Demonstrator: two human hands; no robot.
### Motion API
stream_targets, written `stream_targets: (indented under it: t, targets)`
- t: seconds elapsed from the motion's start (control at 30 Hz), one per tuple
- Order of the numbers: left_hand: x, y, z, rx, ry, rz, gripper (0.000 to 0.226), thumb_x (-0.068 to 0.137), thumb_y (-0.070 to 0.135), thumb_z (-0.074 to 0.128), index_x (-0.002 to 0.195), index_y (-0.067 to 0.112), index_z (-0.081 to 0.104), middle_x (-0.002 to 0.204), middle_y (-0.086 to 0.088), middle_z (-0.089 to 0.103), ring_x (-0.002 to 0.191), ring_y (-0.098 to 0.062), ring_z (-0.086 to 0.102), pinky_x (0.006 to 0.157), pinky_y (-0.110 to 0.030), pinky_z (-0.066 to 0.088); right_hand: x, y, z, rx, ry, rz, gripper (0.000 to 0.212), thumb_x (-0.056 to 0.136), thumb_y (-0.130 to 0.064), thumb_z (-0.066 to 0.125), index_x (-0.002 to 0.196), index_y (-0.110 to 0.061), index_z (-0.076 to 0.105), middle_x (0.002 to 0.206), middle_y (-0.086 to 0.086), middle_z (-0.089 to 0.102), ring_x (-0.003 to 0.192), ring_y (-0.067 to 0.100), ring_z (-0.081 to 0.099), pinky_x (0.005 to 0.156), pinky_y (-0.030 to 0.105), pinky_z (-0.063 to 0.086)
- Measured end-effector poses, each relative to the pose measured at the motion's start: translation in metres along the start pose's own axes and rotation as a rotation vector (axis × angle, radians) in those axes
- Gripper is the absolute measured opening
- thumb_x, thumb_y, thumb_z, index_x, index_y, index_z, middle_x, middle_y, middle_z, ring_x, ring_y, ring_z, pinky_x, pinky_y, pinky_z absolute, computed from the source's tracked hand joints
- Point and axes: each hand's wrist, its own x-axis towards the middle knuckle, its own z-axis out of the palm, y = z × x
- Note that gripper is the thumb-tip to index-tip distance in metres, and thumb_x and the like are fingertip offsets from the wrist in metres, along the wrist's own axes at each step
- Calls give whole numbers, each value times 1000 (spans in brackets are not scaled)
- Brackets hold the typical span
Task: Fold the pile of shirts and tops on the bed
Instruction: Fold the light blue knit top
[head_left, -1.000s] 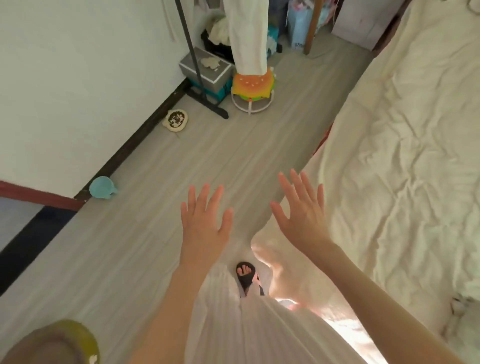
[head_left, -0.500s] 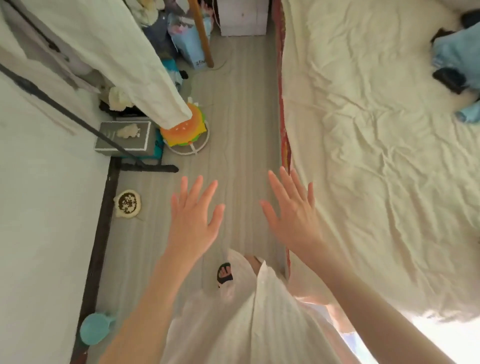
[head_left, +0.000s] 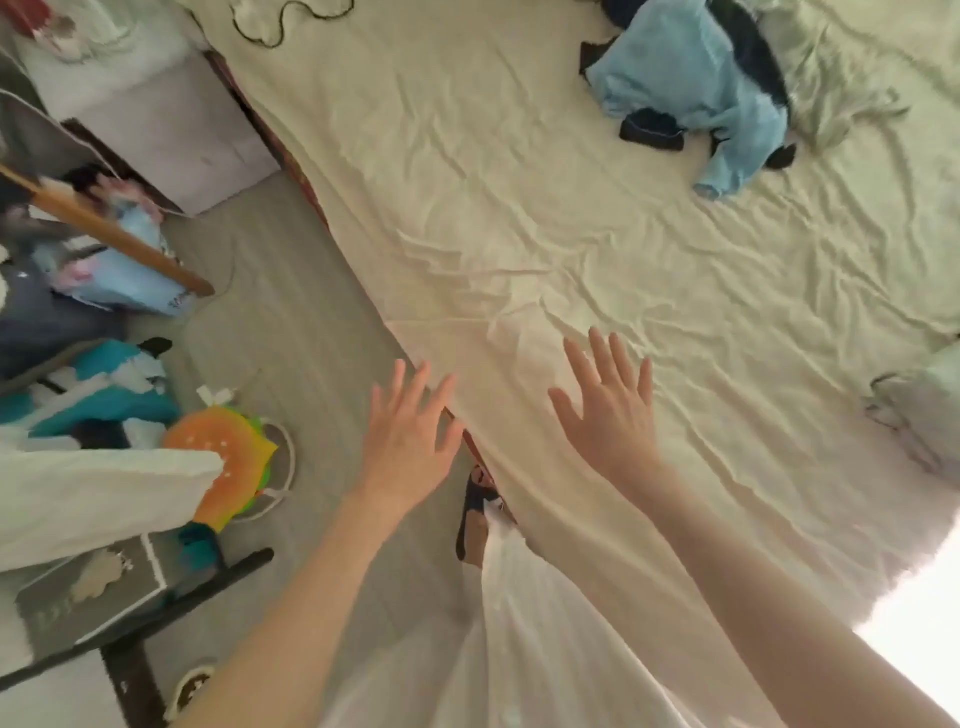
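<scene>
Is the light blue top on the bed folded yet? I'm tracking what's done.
Not folded. The light blue top lies crumpled in a heap with dark clothes at the far side of the bed; both hands are open and away from it.

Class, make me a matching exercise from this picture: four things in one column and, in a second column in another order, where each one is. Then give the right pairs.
Things
1. light blue top
2. left hand
3. right hand
4. burger-shaped stool

Places
A. on the floor, left of the bed
B. open, over the wrinkled cream sheet
C. in the crumpled pile at the far side of the bed
D. open, over the bed's near edge and the floor

Pairs: 1-C, 2-D, 3-B, 4-A
</scene>
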Motion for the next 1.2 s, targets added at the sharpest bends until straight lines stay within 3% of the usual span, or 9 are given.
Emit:
stream_targets:
  t: [0.23, 0.53, 0.7, 0.87, 0.93, 1.0, 1.07, 1.13, 1.2]
  targets:
    - [162, 14, -46, 39, -60, 141, 54, 99, 34, 34, 150, 26, 15, 159, -4, -3, 145, -24, -9, 116, -42, -3, 117, 22, -26, -32, 30, 116, 73, 87, -63, 18, 148, -24, 28, 156, 7, 21, 146, 29, 11, 114, 54, 4]
    - [387, 6, -37, 184, -268, 227, 62, 98, 41, 33, 150, 29, 2, 157, -4, -15, 144, -25, -15, 117, -46, 0, 317, 79, -33, -127, -17, 232, 61, 96, -48, 38, 150, -22, 22, 158, 8, 17, 146, 28, 9, 116, 53, 4]
    - [548, 18, -19, 345, -269, 344, 65, 98, 41, 35, 150, 29, -2, 157, -4, -16, 144, -26, -14, 116, -48, 1, 447, 139, -18, -205, -6, 306, 61, 98, -43, 38, 150, -20, 18, 158, 8, 16, 146, 27, 8, 116, 51, 6]
    - [668, 30, 23, 369, -292, 360, 79, 92, 60, 34, 148, 31, -13, 156, -3, -21, 143, -24, -19, 113, -54, -2, 542, 196, 0, -255, 135, 357, 62, 97, -39, 43, 149, -14, 22, 156, 11, 22, 145, 27, 13, 116, 47, 10]
    - [693, 21, 48, 378, -342, 347, 92, 80, 78, 26, 145, 32, -21, 153, -2, -29, 143, -21, -21, 112, -55, -4, 571, 211, 5, -241, 217, 376, 63, 96, -38, 47, 149, -12, 25, 156, 13, 21, 145, 29, 14, 117, 45, 12]
    - [703, 7, 72, 375, -343, 370, 105, 55, 94, -4, 135, 34, -34, 145, 2, -40, 138, -17, -30, 110, -54, -12, 599, 219, 9, -255, 258, 354, 65, 96, -38, 48, 149, -12, 22, 157, 13, 15, 146, 29, 9, 117, 44, 9]
    - [706, -2, 87, 310, -303, 374, 107, 40, 94, -20, 128, 36, -40, 139, 6, -46, 130, -12, -40, 104, -49, -25, 629, 222, 11, -303, 288, 266, 67, 95, -38, 49, 150, -12, 22, 157, 13, 14, 146, 29, 7, 117, 47, 5]
    - [708, -8, 99, 323, -228, 391, 102, 48, 92, -18, 133, 38, -37, 144, 4, -41, 129, -10, -43, 101, -46, -30, 661, 222, 12, -357, 297, 184, 68, 94, -40, 50, 150, -12, 22, 157, 14, 15, 146, 30, 8, 117, 50, 3]
    - [710, -12, 103, 339, -135, 415, 99, 66, 90, -2, 147, 35, -13, 158, -5, -9, 139, -12, -28, 108, -48, -17, 692, 219, 13, -409, 258, 133, 70, 95, -44, 46, 150, -13, 17, 158, 13, 11, 146, 30, 5, 116, 51, -1]
